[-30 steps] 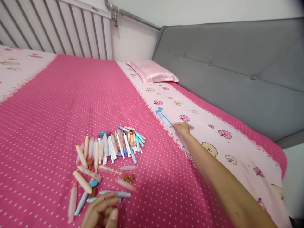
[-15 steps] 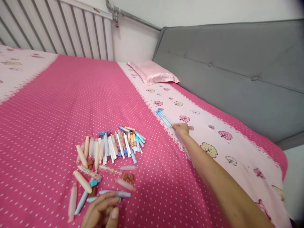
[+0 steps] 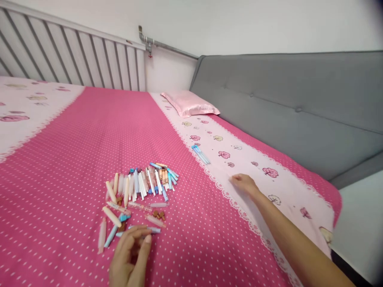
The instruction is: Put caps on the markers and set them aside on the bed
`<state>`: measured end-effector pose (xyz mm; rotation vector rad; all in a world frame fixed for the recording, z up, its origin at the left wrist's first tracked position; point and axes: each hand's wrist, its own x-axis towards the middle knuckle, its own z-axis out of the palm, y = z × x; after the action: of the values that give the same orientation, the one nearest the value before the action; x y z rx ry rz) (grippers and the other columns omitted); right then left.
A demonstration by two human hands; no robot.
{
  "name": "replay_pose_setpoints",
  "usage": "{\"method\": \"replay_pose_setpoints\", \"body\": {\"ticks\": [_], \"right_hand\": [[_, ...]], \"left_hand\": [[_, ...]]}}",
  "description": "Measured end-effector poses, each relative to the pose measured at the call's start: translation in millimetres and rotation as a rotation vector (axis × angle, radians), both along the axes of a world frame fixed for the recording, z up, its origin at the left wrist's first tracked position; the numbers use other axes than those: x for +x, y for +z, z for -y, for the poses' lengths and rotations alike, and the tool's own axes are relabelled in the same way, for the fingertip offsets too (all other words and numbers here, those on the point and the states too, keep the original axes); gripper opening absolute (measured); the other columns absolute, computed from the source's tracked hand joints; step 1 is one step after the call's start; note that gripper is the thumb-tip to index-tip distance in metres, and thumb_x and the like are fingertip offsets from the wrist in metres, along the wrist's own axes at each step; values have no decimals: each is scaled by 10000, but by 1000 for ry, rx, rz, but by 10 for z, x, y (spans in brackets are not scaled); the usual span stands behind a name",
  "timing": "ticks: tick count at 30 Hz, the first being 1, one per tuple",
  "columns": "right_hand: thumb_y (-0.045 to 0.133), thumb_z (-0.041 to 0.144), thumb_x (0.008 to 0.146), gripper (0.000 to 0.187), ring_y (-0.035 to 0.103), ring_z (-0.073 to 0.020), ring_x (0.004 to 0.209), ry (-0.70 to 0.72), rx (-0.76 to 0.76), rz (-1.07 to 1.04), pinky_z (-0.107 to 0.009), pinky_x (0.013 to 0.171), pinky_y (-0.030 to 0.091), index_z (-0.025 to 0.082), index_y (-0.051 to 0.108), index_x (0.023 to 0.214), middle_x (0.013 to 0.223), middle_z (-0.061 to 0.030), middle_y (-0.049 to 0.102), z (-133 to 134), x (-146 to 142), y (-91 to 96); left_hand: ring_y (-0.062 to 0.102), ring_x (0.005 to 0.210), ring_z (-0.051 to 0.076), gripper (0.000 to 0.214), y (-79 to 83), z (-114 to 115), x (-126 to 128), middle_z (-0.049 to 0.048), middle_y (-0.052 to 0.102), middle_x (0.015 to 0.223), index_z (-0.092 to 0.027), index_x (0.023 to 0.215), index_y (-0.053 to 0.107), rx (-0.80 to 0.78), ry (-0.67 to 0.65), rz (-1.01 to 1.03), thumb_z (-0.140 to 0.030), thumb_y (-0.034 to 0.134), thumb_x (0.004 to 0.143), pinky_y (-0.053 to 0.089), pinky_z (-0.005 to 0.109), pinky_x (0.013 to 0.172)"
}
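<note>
My left hand (image 3: 130, 255) is at the bottom, fingers curved and thumb apart. Its fingertips overlap a light blue pen barrel (image 3: 154, 230); whether they touch it I cannot tell. My right hand (image 3: 245, 185) is low over the pale printed band of the bedsheet (image 3: 215, 177), fingertips together, seemingly pinching a bit of its cloth. Up and left of that hand, several blue pens (image 3: 201, 154) lie side by side. A row of pen parts (image 3: 143, 183) in white, pink, orange and blue lies left of centre. Nearer me are cream barrels (image 3: 111, 217), pink barrels (image 3: 102, 235) and small brown pieces (image 3: 158, 215).
A pink satin pillow (image 3: 191, 104) lies at the far end against the grey padded headboard (image 3: 269, 87). A white slatted radiator (image 3: 89, 59) and a pipe with a red-handled valve (image 3: 150, 50) stand along the back wall. The bed's right edge drops off beside my right forearm.
My right hand has drawn back from the blue pens, toward the right and nearer me; the pens stay on the sheet. The view has tilted up slightly. My left hand remains by the blue barrel.
</note>
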<state>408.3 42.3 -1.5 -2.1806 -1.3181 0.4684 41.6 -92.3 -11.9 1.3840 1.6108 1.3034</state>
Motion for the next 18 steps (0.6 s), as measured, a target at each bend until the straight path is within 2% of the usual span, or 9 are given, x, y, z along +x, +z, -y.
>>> {"method": "replay_pose_setpoints", "body": {"ticks": [3, 6, 9, 11, 13, 15, 18], "right_hand": [[607, 361, 583, 183, 622, -221, 730, 49, -47, -4, -287, 660, 435, 210, 676, 661, 656, -13, 681, 538, 220, 98], [616, 366, 563, 321, 628, -259, 842, 89, -78, -2, -334, 774, 450, 173, 695, 806, 871, -87, 699, 1062, 369, 130], [569, 439, 623, 550, 512, -272, 1116, 236, -126, 56, -367, 950, 372, 147, 622, 1086, 1192, -128, 576, 1591, 393, 98], [521, 505, 683, 635, 399, -271, 1231, 331, -185, 82, -399, 1029, 280, 154, 537, 1213, 1312, -124, 471, 1950, 324, 56], [489, 552, 719, 703, 276, -257, 1307, 382, -230, 67, -409, 1067, 211, 194, 411, 1319, 1409, -101, 334, 2285, 207, 1], [472, 577, 732, 738, 190, -239, 1338, 414, -275, 37, -398, 1087, 169, 235, 313, 1366, 1454, -57, 233, 2556, 86, -67], [393, 587, 774, 746, 72, -219, 1355, 434, -281, 27, -389, 1101, 115, 221, 211, 1398, 1482, -39, 112, 2779, -21, -181]], "left_hand": [[565, 846, 194, 278, 45, 5, 15, 52, 599, 933, -189, 878, 588, 46, -23, -58, -437, 525, 770, 451, 278, 698], [565, 797, 186, 250, 46, 8, 11, 47, 598, 892, -187, 858, 590, 130, -44, -132, -411, 518, 776, 449, 287, 690], [560, 801, 184, 201, 53, -12, 18, 50, 597, 886, -190, 846, 605, 263, -91, -222, -359, 521, 776, 444, 293, 706], [559, 829, 188, 175, 140, -16, 48, 63, 597, 906, -190, 842, 611, 364, -106, -263, -325, 525, 771, 444, 293, 710], [567, 828, 190, 162, 350, 41, 106, 76, 610, 899, -188, 825, 622, 461, -109, -279, -306, 536, 756, 451, 287, 692], [576, 729, 164, 165, 671, 217, 191, 74, 632, 888, -200, 835, 642, 512, -171, -300, -292, 535, 750, 461, 274, 644], [607, 815, 185, 198, 1144, 727, 364, 61, 662, 861, -237, 848, 685, 573, -336, -296, -313, 618, 678, 477, 296, 760]]}}
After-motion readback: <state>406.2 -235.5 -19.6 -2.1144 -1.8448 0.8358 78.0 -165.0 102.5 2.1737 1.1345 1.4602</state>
